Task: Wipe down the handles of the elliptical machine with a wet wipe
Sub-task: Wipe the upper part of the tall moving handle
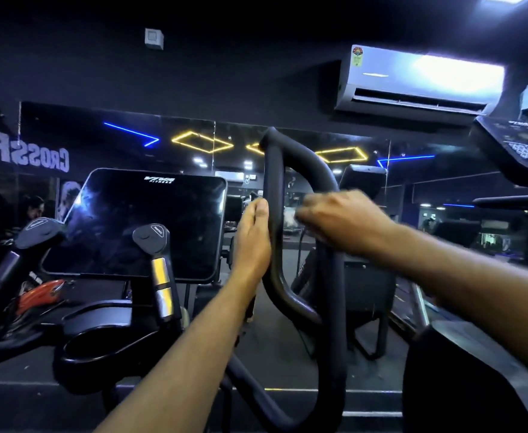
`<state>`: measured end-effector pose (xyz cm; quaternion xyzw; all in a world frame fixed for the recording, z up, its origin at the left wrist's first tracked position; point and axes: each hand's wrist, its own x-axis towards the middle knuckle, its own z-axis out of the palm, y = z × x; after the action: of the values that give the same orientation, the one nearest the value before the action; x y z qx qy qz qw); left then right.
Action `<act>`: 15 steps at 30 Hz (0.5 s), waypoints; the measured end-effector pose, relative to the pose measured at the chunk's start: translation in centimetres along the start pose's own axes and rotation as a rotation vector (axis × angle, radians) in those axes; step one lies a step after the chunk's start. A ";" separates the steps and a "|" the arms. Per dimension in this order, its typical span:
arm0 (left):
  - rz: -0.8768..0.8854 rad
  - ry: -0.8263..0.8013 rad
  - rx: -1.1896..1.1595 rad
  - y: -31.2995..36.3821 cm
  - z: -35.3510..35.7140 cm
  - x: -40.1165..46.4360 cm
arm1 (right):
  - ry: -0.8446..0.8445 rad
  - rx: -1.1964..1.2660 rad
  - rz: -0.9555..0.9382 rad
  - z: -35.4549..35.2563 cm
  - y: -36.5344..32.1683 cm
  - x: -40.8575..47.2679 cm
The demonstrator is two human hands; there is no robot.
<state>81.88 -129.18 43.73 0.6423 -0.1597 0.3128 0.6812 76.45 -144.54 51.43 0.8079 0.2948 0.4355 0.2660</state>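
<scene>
- Up front, the looped black handle (pixel 300 170) stands upright just right of the console screen (pixel 137 223).
- Left hand (pixel 253 235) grips its inner bar, arm outstretched.
- Right hand (pixel 341 220), blurred, curls around the outer bar; wipe unseen.

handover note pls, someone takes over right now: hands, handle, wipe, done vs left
Left hand: fingers wrapped around the inner bar of the looped handle, steadying it.
Right hand: on the handle's outer bar, motion-blurred; a pale patch at its fingertips may be the wipe, can't confirm.
Done: can't tell from the frame.
Left: rest of this loop, then the short grips by the screen.
</scene>
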 end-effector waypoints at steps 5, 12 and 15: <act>0.079 -0.011 0.164 1.5 1.2 2.1 | 0.181 -0.175 -0.041 0.7 4.8 6.0; 0.140 -0.013 0.268 -0.1 1.4 2.6 | 0.202 -0.347 -0.122 2.3 5.4 7.2; 0.152 -0.010 0.261 -0.1 1.4 2.4 | 0.185 -0.344 -0.126 2.3 5.4 6.3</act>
<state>83.96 -129.99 45.28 0.7129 -0.1692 0.3784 0.5657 82.60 -144.18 57.49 0.6871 0.2892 0.5343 0.3984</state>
